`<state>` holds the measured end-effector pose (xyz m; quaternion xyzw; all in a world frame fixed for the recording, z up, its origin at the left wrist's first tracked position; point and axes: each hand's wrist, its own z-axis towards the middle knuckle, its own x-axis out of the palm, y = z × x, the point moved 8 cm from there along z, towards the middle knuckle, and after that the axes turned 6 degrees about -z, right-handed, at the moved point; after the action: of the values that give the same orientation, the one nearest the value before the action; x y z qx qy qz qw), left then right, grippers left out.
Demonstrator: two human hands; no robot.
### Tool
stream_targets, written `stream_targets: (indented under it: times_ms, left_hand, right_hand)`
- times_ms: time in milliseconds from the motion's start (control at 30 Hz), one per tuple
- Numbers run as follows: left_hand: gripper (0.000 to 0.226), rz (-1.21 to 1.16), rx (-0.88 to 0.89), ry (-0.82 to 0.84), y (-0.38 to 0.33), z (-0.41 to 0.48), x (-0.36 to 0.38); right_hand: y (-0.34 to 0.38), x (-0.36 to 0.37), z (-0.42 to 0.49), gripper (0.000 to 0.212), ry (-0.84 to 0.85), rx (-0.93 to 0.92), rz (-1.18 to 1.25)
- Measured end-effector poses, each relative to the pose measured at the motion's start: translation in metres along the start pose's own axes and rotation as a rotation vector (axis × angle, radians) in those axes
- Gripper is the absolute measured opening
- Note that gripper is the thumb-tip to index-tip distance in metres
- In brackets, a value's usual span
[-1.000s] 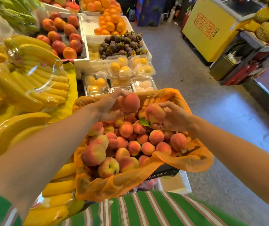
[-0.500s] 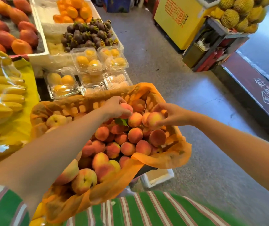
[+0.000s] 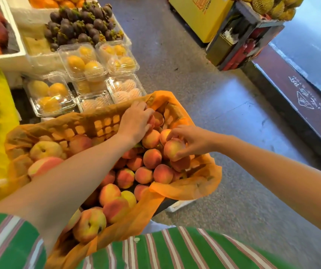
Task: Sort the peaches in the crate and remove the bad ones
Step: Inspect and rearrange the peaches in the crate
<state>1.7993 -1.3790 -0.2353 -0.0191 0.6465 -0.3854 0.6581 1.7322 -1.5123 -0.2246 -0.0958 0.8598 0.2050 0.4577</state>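
Two hands are checking fruit (sorting step, I judge): left hand (image 3: 135, 121) curls round one peach (image 3: 152, 120), right hand (image 3: 191, 138) grips another peach (image 3: 173, 149); next, turn each for bruises.

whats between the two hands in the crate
Two loose peaches lie between the left hand and right hand; the head view shows it.

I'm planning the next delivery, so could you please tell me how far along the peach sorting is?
Done: nothing visibly; no set-aside pile of bad peaches shows. In hand: the left hand grips a far-corner peach, the right hand grips a right-side peach, both over the crate. Left: the heap of peaches in it likely awaits checking.
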Motion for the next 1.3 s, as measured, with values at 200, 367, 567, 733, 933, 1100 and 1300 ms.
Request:
stream_targets:
  times_ms: [200, 367, 567, 733, 933, 1100, 1300]
  left_hand:
    - [0.030, -0.202, -0.036, 0.083, 0.011, -0.001, -0.002]
    - [0.028, -0.305, -0.030, 0.240, 0.023, -0.016, 0.000]
    - [0.030, -0.364, -0.098, 0.446, 0.026, -0.040, 0.002]
    - [0.020, -0.431, -0.179, 0.715, 0.029, -0.076, -0.007]
    - [0.011, -0.376, -0.391, 1.053, 0.050, -0.136, -0.036]
    - [0.022, -0.290, -0.340, 1.045, 0.045, -0.171, -0.062]
    - [0.042, -0.095, -0.311, 0.946, 0.047, -0.205, -0.087]
  right_hand:
    - [0.016, 0.006, 0.005, 0.051, 0.013, -0.095, -0.100]
    - [0.031, 0.017, 0.017, 0.037, 0.040, -0.121, -0.325]
    - [0.029, 0.016, 0.016, 0.043, 0.038, -0.094, -0.387]
    - [0.039, 0.008, 0.012, 0.041, -0.051, -0.082, -0.207]
    - [0.113, 0.015, 0.024, 0.025, 0.096, -0.172, 0.206]
    - [0.185, 0.055, 0.034, 0.039, 0.373, -0.276, 0.240]
    - [0.231, 0.103, 0.041, 0.054, 0.470, -0.336, -0.014]
